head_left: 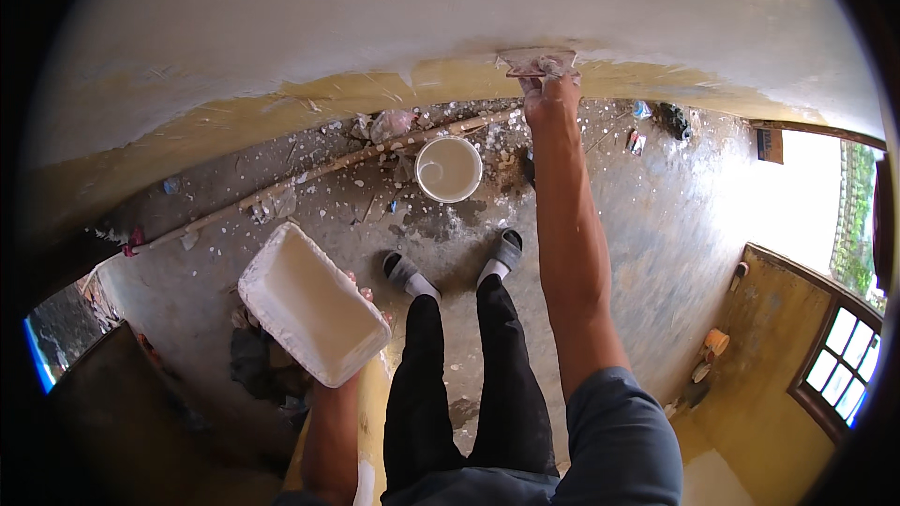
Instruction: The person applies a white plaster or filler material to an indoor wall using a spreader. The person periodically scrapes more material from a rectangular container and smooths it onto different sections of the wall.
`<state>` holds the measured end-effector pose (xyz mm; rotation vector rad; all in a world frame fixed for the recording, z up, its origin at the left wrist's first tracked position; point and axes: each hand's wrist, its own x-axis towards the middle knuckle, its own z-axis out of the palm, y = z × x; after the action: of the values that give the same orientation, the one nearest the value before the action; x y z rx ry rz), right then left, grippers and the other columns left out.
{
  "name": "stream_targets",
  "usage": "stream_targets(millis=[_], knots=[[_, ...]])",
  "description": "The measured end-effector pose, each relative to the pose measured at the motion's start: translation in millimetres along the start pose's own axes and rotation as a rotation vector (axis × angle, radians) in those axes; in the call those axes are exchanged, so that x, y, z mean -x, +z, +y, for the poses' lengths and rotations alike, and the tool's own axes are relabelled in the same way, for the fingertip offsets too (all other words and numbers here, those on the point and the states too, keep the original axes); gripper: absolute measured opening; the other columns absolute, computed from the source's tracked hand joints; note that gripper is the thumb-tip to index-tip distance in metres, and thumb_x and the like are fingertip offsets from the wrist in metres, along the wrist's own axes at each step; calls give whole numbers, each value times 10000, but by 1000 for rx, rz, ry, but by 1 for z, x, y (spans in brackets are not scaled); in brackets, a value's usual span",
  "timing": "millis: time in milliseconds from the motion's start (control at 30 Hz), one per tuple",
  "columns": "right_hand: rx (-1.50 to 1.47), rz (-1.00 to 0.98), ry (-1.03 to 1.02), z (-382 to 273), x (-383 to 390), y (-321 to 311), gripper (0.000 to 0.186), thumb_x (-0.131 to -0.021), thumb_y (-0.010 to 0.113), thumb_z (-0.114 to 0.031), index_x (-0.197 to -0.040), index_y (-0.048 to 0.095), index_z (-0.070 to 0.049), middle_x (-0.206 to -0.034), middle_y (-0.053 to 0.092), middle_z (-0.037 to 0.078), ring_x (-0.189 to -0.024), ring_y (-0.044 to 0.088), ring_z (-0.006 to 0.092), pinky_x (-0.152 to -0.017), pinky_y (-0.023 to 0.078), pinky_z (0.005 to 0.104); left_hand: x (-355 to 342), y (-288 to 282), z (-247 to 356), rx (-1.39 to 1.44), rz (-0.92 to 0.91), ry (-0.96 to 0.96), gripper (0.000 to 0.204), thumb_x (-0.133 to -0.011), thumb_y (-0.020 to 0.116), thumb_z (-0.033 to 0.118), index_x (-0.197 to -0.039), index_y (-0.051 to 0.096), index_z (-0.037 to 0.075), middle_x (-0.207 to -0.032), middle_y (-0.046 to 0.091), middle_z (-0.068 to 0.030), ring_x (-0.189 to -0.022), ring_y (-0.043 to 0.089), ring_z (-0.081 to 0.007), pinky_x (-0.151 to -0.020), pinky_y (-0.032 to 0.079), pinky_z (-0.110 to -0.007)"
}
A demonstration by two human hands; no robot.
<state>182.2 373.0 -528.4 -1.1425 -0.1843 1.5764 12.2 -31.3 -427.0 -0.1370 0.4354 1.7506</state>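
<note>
My right hand [551, 92] reaches out to the wall and is closed on a flat, plaster-smeared trowel [525, 60]. The trowel's blade lies against the wall [394, 9], where a pale grey-white coat meets a bare yellowish strip lower down. On the left, my left hand [364, 294] grips a white rectangular tub [262, 274] from beneath. Its fingertips show along the tub's right side, while the palm is hidden. Inside the tub is a smooth layer of off-white plaster.
A round white bucket [450, 169] with pale contents stands on the spattered floor [647, 215] near my feet. Behind it a long pole [347, 161] lies along the wall's foot, among scraps and crumpled plastic. A bright doorway [797, 187] and a paned window [844, 365] are at right.
</note>
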Motion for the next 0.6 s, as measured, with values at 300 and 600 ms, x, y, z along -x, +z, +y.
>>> stream_targets(millis=[300,600], knots=[[-8,39,-28,-4,-8,-69,132,-864,540,59,-989,539,15,-891,581,95,-754,597,225,-684,574,405,-13,11,-34,-50,-5,-77,566,-937,530,427,-1432,374,201,-1434,364,-89,-1253,456,-330,-935,445,-634],[190,-357,-215,-77,84,12,154,-896,496,10,-1047,485,36,-840,567,122,-748,600,201,-627,554,361,-9,19,-68,86,-15,-83,658,-903,575,455,-1463,313,230,-1446,344,-114,-1262,432,-351,-935,442,-654]])
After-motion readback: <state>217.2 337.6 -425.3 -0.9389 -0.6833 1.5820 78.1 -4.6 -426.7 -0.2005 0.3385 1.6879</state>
